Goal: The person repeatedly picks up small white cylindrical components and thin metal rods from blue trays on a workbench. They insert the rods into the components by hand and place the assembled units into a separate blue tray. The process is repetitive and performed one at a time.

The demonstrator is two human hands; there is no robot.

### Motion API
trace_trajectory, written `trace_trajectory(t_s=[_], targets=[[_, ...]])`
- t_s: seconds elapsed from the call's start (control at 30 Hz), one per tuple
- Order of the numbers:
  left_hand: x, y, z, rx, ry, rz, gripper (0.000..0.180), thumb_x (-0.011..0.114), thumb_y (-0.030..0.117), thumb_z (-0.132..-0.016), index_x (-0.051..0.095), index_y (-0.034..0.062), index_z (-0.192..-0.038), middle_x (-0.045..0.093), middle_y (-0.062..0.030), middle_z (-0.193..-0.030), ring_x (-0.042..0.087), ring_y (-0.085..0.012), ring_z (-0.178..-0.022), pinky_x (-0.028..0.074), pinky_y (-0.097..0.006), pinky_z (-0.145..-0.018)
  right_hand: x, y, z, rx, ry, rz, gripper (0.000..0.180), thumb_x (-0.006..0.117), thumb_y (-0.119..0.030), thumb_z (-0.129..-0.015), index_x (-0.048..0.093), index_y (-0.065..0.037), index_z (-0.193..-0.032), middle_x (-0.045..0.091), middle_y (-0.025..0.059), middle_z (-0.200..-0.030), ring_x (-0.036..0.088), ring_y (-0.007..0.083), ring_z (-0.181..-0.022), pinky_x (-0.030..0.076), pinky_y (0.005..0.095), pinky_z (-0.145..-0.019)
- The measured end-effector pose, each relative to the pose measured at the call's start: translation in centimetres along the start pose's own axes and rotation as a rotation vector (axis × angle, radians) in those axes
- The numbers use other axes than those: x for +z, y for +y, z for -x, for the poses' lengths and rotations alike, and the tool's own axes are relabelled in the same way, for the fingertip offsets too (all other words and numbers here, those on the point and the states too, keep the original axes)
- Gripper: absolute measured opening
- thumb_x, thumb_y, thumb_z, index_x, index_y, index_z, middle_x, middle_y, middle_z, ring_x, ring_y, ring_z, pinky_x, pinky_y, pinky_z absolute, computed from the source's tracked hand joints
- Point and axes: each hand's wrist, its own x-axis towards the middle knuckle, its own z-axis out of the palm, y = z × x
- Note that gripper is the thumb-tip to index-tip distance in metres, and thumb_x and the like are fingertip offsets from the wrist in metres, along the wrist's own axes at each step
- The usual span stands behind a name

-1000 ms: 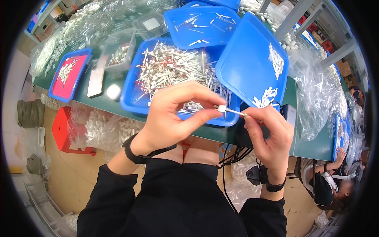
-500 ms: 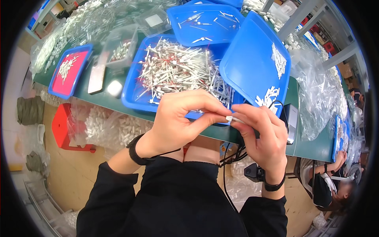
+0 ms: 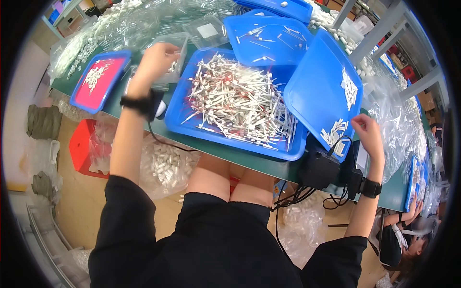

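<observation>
My left hand (image 3: 156,62) reaches over the clear plastic box (image 3: 181,45), its fingers bent together; anything between them is too small to make out. My right hand (image 3: 369,134) hovers at the right edge of the slanted blue tray (image 3: 307,91), thumb and fingers curled in. Whether a small part is in that hand cannot be seen. Short white tubular pieces (image 3: 334,132) lie in this tray's near corner, with another cluster (image 3: 349,89) further up. Between my hands, a large blue tray (image 3: 230,137) holds a heap of thin white plastic sticks (image 3: 235,96) with red bits.
A blue tray with a pink base (image 3: 89,96) stands left, carrying white sticks. Another blue tray (image 3: 269,36) with a few thin parts overlaps the heaped one. Clear bags (image 3: 389,110) lie right. Cables and a black box (image 3: 319,168) hang by the table edge. A co-worker (image 3: 403,240) sits far right.
My hands, together over the front of the heaped tray with a small white piece between them, have parted. The left moved up and left to the clear box, the right moved right.
</observation>
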Motion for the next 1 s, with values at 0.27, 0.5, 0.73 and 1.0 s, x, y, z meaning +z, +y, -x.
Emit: trace_trajectory(t_s=[0.27,0.5,0.73,1.0], targets=[[3.9,-6.1,-3.8,-0.180,-0.138,-0.180,0.017,0.065,0.013,-0.068,0.071,0.0010,-0.079,0.066,-0.0167,-0.066,0.067,-0.0281,-0.065,0.052,-0.034,-0.065,2.6,-0.4,-1.5,0.102,-0.240,0.197,0.026,0.070,-0.022,-0.068,0.065,0.000,-0.079,0.064,0.0145,-0.070,0.064,0.0274,-0.068,0.049,0.0352,-0.064],[4.0,-4.7,-3.7,-0.384,-0.163,0.055,0.019,0.061,0.009,-0.072,0.069,0.0022,-0.087,0.067,-0.0110,-0.070,0.063,-0.0187,-0.055,0.050,-0.029,-0.054,2.9,0.7,-1.0,0.096,-0.277,-0.121,0.026,0.072,-0.022,-0.072,0.063,0.000,-0.083,0.063,0.0085,-0.074,0.060,0.0174,-0.069,0.048,0.0304,-0.064],[4.5,-5.1,-3.7,-0.334,-0.104,0.011,0.022,0.062,0.009,-0.071,0.069,0.0011,-0.090,0.067,-0.0136,-0.074,0.064,-0.0190,-0.056,0.051,-0.029,-0.054,3.2,-1.5,-1.1,0.167,-0.234,-0.207,0.027,0.072,-0.022,-0.073,0.064,0.000,-0.086,0.062,0.0079,-0.073,0.057,0.0133,-0.065,0.044,0.0270,-0.057],[5.0,-6.0,-4.1,-0.360,-0.096,0.119,0.013,0.067,0.009,-0.067,0.070,-0.0020,-0.073,0.059,-0.0079,-0.057,0.053,-0.0132,-0.047,0.041,-0.027,-0.045,4.0,-0.9,-1.1,0.206,-0.270,-0.447,0.025,0.073,-0.014,-0.071,0.063,0.001,-0.089,0.064,0.0068,-0.073,0.058,0.0111,-0.066,0.044,0.0241,-0.057]])
